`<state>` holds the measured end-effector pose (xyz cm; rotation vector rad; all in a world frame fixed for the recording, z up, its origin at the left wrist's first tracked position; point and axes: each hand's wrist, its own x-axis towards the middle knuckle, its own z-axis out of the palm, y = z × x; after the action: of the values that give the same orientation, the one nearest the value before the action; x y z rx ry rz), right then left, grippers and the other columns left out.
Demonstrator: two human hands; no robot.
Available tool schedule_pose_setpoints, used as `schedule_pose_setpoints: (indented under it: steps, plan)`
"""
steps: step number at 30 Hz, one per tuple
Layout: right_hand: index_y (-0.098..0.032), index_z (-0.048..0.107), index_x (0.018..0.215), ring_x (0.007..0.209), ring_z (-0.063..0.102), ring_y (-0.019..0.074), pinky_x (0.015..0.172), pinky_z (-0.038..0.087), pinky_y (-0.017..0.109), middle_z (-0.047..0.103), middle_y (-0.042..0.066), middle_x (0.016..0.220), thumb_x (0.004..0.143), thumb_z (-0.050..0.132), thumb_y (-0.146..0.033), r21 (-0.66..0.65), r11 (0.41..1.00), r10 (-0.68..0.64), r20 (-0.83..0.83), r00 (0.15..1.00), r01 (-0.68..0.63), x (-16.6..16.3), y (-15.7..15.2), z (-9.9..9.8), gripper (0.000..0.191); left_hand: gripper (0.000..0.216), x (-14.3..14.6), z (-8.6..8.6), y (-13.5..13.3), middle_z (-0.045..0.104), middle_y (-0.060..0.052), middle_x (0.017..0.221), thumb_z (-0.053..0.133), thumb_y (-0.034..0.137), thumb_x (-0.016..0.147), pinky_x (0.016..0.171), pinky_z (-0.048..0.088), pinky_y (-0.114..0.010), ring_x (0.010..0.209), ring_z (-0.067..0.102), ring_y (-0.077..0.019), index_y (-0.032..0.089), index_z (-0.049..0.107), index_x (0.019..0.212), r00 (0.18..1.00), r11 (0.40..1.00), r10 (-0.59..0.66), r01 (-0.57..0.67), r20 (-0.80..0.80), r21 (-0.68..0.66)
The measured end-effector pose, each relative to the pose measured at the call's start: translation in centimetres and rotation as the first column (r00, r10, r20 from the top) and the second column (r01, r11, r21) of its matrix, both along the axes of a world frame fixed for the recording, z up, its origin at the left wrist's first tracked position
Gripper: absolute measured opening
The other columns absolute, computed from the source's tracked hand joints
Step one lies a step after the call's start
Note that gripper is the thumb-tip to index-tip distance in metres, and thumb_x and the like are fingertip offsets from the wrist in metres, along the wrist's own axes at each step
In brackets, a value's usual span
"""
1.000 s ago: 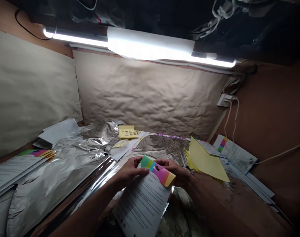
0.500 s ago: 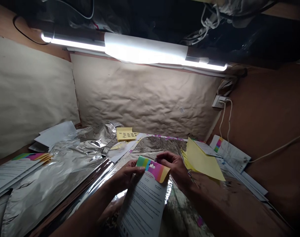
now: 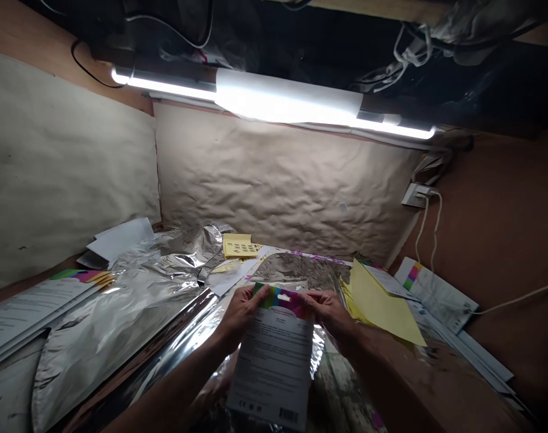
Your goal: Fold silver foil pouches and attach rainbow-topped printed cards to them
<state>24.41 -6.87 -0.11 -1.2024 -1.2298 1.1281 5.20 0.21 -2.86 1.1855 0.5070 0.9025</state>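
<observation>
A printed card packet [image 3: 274,355] is held up in front of me, its text side towards the camera. Its top band is striped green, blue, purple and orange, with a hang hole in the middle. My left hand [image 3: 240,316] pinches the top left corner, thumb on the front. At the top right corner, my right hand [image 3: 330,313] grips the band the same way. The fingers behind the packet are hidden. A barcode and small symbols show along its lower edge.
Crumpled silver foil [image 3: 121,325] covers the table's left side. Similar striped packets [image 3: 44,300] are stacked at far left. Yellow sheets [image 3: 384,300] lie right of my hands, beside more white packets [image 3: 436,294]. A small yellow pad [image 3: 237,245] sits behind. A white cable [image 3: 517,297] crosses the right.
My right fingers have come down onto the packet's top right corner, which was curling forward and is now flatter. The packet stands straighter and its lower edge shows. The view has shifted slightly.
</observation>
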Motion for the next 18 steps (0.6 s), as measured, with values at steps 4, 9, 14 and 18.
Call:
schedule_pose_setpoints:
  steps: [4, 9, 14, 18]
  plan:
    - [-0.013, 0.078, 0.086, 0.060, 0.059, 0.0157, 0.053, 0.042, 0.024, 0.072, 0.006, 0.071, 0.070, 0.081, -0.054, 0.017, 0.999, 0.037, -0.093, 0.995, -0.036, 0.0, 0.2, 0.4, 0.044, 0.044, -0.4, 0.0, 1.0, 0.067, -0.001, 0.071, 0.064, 0.058, 0.083, 0.054, 0.042, -0.020, 0.055, 0.057, -0.0098, 0.014, 0.066, 0.088, 1.000, 1.000, -0.027, 0.027, -0.012, 0.011]
    - [-0.018, 0.076, 0.096, 0.075, 0.069, 0.0234, 0.063, 0.056, 0.028, 0.076, 0.007, 0.087, 0.058, 0.089, -0.048, -0.057, 0.975, -0.221, -0.308, 0.925, 0.214, 2.4, 1.2, -1.7, 0.050, 0.065, -1.2, 0.6, 2.1, 0.072, -0.008, 0.085, 0.090, 0.047, 0.054, 0.064, 0.052, -0.030, 0.071, 0.067, -0.0206, 0.014, 0.066, 0.105, 0.980, 0.992, -0.040, 0.063, -0.194, 0.112]
    - [-0.029, 0.055, 0.131, 0.098, 0.070, 0.0273, 0.075, 0.061, 0.033, 0.071, 0.006, 0.116, 0.073, 0.072, -0.061, -0.079, 0.969, -0.246, -0.309, 0.919, 0.233, 3.8, 3.4, -4.9, 0.068, 0.071, -4.1, 3.8, 3.2, 0.073, -0.013, 0.095, 0.089, 0.044, 0.056, 0.070, 0.056, -0.037, 0.080, 0.070, -0.0258, 0.013, 0.065, 0.115, 0.935, 0.964, 0.144, -0.058, -0.325, 0.260]
    - [-0.026, 0.038, 0.144, 0.111, 0.065, 0.0317, 0.089, 0.057, 0.042, 0.058, 0.013, 0.135, 0.070, 0.072, -0.064, 0.015, 0.927, -0.370, -0.114, 0.922, 0.374, 3.8, 3.6, -5.8, 0.089, 0.078, -12.4, 8.4, 2.7, 0.066, -0.012, 0.122, 0.080, 0.044, 0.070, 0.085, 0.053, -0.033, 0.105, 0.065, -0.0267, 0.021, 0.049, 0.138, 0.815, 0.867, 0.421, -0.233, -0.399, 0.440]
